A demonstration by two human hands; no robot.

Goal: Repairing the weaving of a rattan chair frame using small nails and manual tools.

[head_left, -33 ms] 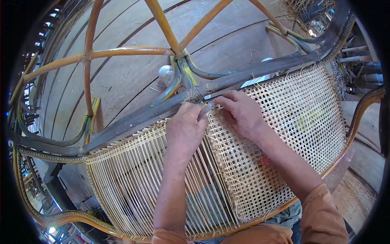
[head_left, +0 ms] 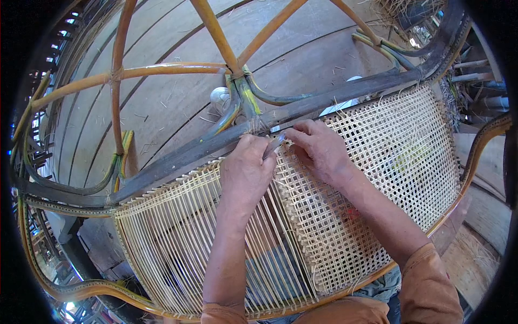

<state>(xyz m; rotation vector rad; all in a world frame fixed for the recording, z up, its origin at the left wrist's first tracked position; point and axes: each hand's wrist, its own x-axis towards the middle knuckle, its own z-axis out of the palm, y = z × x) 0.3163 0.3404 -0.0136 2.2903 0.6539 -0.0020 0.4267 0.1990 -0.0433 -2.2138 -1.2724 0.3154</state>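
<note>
My left hand (head_left: 245, 164) is closed round a short, shiny, blade-like metal tool (head_left: 274, 146), whose tip points up and right. My right hand (head_left: 318, 150) is closed too, thumb and fingertips pinched beside that tip; what they pinch is too small to make out. Both hands work at the far edge of a cane seat panel, just below a dark frame rail (head_left: 334, 105). Right of my left hand spreads a finished open weave of pale cane (head_left: 399, 151). On the other side run parallel cane strands (head_left: 178, 243) with gaps between them.
Curved rattan poles (head_left: 172, 68), bound at their joints, rise beyond the rail. A varnished curved edge (head_left: 81, 291) borders the panel on my side. Wooden floorboards (head_left: 172, 119) carry scattered cane scraps. A white rounded object (head_left: 220, 97) stands past the rail.
</note>
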